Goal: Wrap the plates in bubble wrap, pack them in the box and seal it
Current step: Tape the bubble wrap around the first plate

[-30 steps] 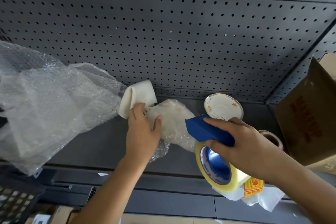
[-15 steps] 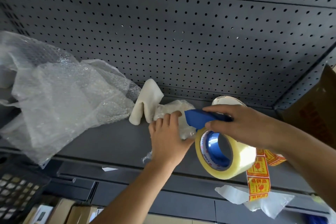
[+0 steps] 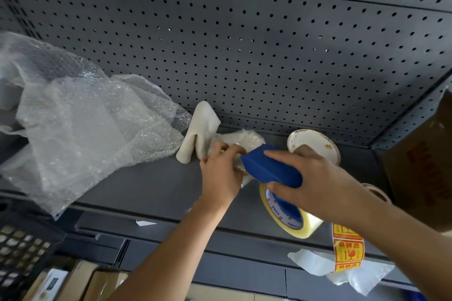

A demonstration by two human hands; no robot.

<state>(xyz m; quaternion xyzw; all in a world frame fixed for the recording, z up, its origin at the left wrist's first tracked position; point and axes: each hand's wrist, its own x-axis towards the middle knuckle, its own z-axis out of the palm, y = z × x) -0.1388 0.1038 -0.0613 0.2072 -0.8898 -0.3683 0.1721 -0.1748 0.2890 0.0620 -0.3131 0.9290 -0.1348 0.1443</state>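
A bundle wrapped in bubble wrap (image 3: pixel 241 139) lies on the dark shelf (image 3: pixel 151 178), mostly hidden behind my hands. My left hand (image 3: pixel 221 173) holds the bundle with curled fingers at its front. My right hand (image 3: pixel 315 183) grips the blue handle of a tape dispenser (image 3: pixel 269 168) that carries a roll of clear tape (image 3: pixel 288 215); the dispenser's nose meets the bundle by my left fingers. A bare white plate with orange flowers (image 3: pixel 315 143) lies just behind my right hand. A brown cardboard box (image 3: pixel 425 166) stands at the right edge.
A big loose heap of bubble wrap (image 3: pixel 80 134) fills the shelf's left. A cream cloth (image 3: pixel 200 134) stands beside the bundle. Red-and-yellow fragile stickers (image 3: pixel 347 249) hang over white wrap scraps (image 3: pixel 354 273) at the front right. A tape roll (image 3: pixel 376 190) peeks behind my right wrist. Pegboard wall (image 3: pixel 244 44) backs the shelf.
My left hand slid from the bundle's left side to its front. My right hand brought the tape dispenser up against the bundle, and the plate behind it shows again.
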